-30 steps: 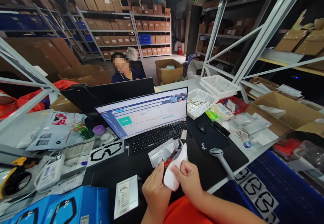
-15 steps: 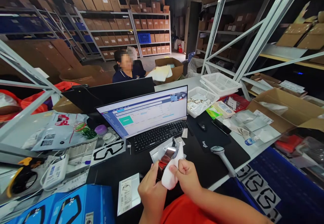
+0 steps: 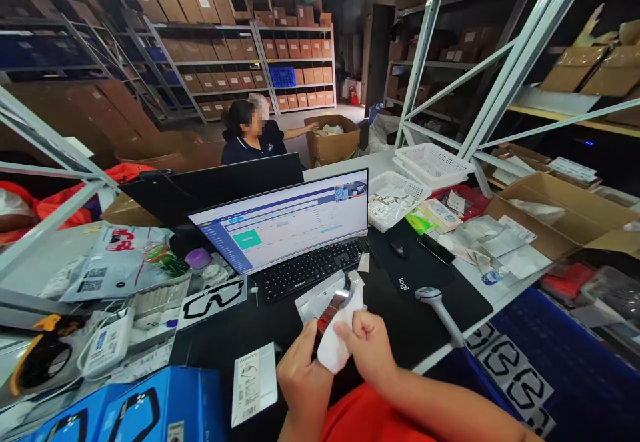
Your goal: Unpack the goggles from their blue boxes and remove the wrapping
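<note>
Close to my chest, my right hand is closed around a white cloth and presses it against a dark reddish lens. My left hand grips that lens from the left side, fingers curled. Both hands hover over the black desk mat, just in front of the keyboard. Silver foil pouches lie on the mat behind the hands. A white labelled packet lies left of my left hand.
A monitor stands behind the keyboard. A barcode scanner, mouse and phone lie to the right. White baskets, an open cardboard box and blue goggle boxes surround the desk. A seated person reaches toward a carton.
My hands shifted slightly left and kept rubbing the cloth on the lens. The person behind the monitors turned and stretched an arm toward the carton.
</note>
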A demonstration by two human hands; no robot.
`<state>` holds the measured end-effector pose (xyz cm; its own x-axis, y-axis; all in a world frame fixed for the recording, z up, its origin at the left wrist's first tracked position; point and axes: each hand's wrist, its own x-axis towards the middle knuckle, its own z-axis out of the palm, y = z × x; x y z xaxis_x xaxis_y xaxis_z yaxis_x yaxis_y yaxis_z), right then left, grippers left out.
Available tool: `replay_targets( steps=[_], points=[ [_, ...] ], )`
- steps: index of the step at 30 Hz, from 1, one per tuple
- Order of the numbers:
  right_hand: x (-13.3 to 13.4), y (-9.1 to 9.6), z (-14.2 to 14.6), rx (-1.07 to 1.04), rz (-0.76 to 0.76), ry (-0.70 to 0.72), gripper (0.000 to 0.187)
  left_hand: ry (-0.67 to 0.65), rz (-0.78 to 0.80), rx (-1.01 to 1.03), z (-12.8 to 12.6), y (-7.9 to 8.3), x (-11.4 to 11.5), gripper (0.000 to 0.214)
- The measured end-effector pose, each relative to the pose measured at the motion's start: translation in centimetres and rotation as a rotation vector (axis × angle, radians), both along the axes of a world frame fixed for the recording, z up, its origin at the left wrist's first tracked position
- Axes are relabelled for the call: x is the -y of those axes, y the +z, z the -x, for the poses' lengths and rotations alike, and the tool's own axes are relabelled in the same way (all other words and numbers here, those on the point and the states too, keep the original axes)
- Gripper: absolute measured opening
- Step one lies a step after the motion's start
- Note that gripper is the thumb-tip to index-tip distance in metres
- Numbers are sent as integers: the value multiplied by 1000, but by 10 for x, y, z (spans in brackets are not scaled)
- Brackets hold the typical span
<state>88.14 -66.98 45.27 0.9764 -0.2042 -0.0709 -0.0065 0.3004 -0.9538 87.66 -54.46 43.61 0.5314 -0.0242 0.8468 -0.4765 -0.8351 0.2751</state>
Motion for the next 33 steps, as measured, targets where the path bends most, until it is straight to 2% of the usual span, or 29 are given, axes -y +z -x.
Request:
replay_targets(
  steps=[3,5,8,10,12,18,20,23,25,27,29,33],
  points=[
    [11,15,-21,-93,-210,29,68,-35,49,-72,0,5,6,16],
    [9,15,-22,-108,-250,-54,67,-57,68,-99,-1,7,10,15],
    [-4,-2,-3,-60,-85,-106,65,-44,51,-75,-1,2,10,19],
    [-7,-13,8,-26,14,-44,67,-33,31,-59,-1,-4,9,24],
    [-2,-15,7,-26,17,29,69,-32,22,-53,0,-7,8,25],
    [26,12,-36,-165,-341,31,75,-96,34,-86,-3,2,17,15],
    [21,8,-33,-144,-307,-33,71,-89,26,-88,-5,4,19,15],
    [5,-9,-12,-62,-100,-105,66,-65,9,-74,-7,2,17,17],
    [0,-18,0,-17,16,-54,65,-53,7,-55,-7,-2,15,22],
    [5,-19,2,23,80,13,66,-59,21,-47,-5,-5,13,22],
    [16,-12,-7,24,61,29,65,-80,50,-54,-3,-3,10,18],
    [33,2,-28,-12,-178,-35,65,-137,101,-85,-3,6,6,17]
  ],
)
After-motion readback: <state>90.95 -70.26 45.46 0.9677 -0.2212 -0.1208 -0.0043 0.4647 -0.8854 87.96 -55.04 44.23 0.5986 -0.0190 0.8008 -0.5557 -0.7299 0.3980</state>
